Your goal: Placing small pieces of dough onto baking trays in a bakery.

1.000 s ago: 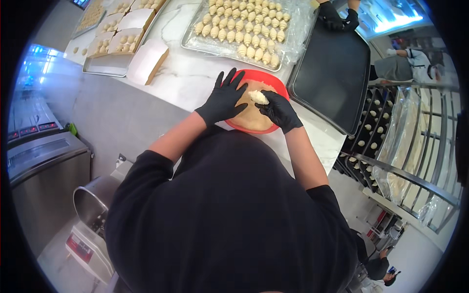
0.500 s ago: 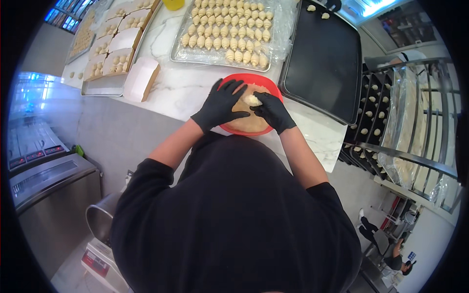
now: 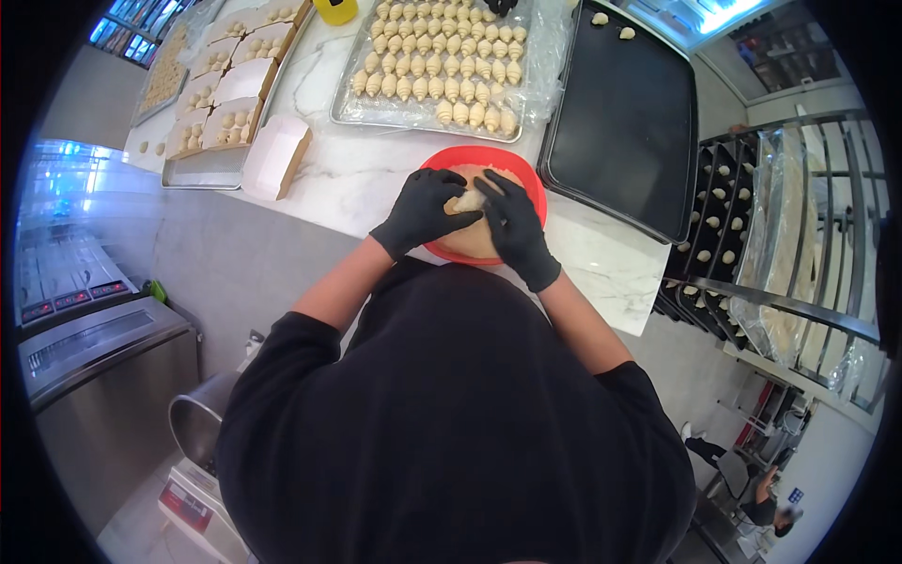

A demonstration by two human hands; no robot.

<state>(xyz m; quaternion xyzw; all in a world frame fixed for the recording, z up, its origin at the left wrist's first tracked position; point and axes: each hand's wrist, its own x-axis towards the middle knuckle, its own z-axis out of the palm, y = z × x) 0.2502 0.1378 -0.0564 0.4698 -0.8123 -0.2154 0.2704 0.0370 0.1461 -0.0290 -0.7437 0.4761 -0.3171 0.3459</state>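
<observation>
Both my hands, in black gloves, are over the round red bowl (image 3: 532, 180), which sits near the front edge of the white, grey-veined marble bench (image 3: 601, 244). A layer of tan, powdery-looking stuff (image 3: 467, 246) covers much of the bowl's inside. Between my hands is a small, pale, lumpy piece of dough (image 3: 470, 200), over the tan layer.

My left hand (image 3: 423, 209) is half open and curved, its fingers bent over the far side of the dough and its thumb on the near side. My right hand (image 3: 514, 226) is partly open too, fingers reaching to the dough from the right. I cannot tell how firmly either one grips it.

Just beyond the bowl, a silver metal tray (image 3: 423, 129) lined with clear plastic carries rows of pale, ridged, crescent-style dough rolls (image 3: 442, 64); another person's black-gloved hand (image 3: 501, 5) shows over its far end. To the right lies a large, black rectangular tray (image 3: 615, 122) with two pale dough pieces (image 3: 627, 33) at its far end. To the left is a shallow white paper carton (image 3: 274, 158), beside cartons of round dough balls (image 3: 230, 127).
</observation>
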